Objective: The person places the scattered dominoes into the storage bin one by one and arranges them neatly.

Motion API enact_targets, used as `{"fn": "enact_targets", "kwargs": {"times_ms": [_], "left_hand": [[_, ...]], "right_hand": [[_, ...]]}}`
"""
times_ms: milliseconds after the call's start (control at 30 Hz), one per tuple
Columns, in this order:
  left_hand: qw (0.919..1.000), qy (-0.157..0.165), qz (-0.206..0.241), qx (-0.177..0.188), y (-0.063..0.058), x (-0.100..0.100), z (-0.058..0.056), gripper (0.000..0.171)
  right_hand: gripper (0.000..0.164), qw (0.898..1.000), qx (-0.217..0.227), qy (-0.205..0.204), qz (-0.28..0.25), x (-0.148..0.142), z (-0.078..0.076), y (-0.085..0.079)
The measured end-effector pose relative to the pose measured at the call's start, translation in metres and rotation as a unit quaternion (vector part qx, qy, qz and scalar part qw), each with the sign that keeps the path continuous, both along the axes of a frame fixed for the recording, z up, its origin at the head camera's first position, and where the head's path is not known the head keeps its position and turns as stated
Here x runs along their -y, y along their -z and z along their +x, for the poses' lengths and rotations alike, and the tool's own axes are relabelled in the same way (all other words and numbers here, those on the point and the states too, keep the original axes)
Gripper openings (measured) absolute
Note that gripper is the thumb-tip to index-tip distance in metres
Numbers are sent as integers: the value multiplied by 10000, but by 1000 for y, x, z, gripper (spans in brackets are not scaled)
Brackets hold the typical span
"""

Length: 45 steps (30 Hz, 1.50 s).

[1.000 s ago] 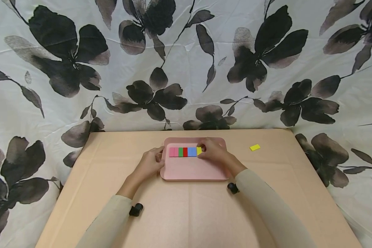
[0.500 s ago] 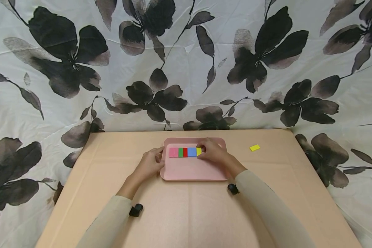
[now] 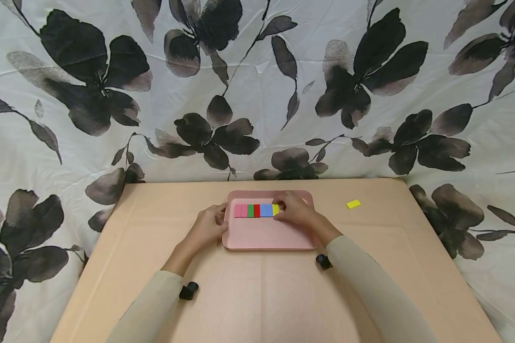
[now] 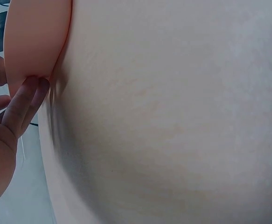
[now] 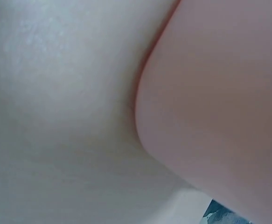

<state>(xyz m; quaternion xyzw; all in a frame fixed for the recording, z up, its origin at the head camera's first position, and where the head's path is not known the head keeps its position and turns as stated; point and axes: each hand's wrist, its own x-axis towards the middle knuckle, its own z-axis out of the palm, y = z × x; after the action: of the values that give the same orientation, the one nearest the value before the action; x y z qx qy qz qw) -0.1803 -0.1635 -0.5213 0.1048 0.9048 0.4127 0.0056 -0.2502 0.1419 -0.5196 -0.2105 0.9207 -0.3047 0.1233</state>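
Observation:
A pink tray (image 3: 268,236) lies on the table, and a row of small coloured tiles runs across its upper part. From the left the row has pink tiles (image 3: 241,210), a green tile (image 3: 250,210), a red tile (image 3: 256,210) and blue tiles (image 3: 265,210). At its right end my right hand (image 3: 295,209) pinches a yellow tile (image 3: 275,208), partly covered by the fingers. My left hand (image 3: 208,224) holds the tray's left edge; its fingers (image 4: 21,105) meet the rim in the left wrist view. The right wrist view shows the tray's corner (image 5: 210,116), without the hand.
Right of the tray, another yellow tile (image 3: 353,204) lies on the light tan table (image 3: 257,295). Behind the table hangs a white cloth (image 3: 279,133) with dark flowers. A small black device (image 3: 189,290) sits at the left wrist, a similar device (image 3: 324,261) at the right.

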Motion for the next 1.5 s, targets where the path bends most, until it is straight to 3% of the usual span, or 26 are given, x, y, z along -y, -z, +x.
{"fn": "enact_targets", "kwargs": {"times_ms": [967, 1167, 1500], "left_hand": [[10000, -14, -42, -61, -1, 0, -2, 65], [10000, -7, -4, -17, -1, -2, -1, 66], [10000, -16, -19, 50, -1, -2, -1, 65]], "right_hand": [[44, 9999, 99, 22, -127, -2, 1, -3], [46, 9992, 37, -163, -359, -13, -1, -1], [57, 9972, -324, 175, -647, -38, 9, -23]]}}
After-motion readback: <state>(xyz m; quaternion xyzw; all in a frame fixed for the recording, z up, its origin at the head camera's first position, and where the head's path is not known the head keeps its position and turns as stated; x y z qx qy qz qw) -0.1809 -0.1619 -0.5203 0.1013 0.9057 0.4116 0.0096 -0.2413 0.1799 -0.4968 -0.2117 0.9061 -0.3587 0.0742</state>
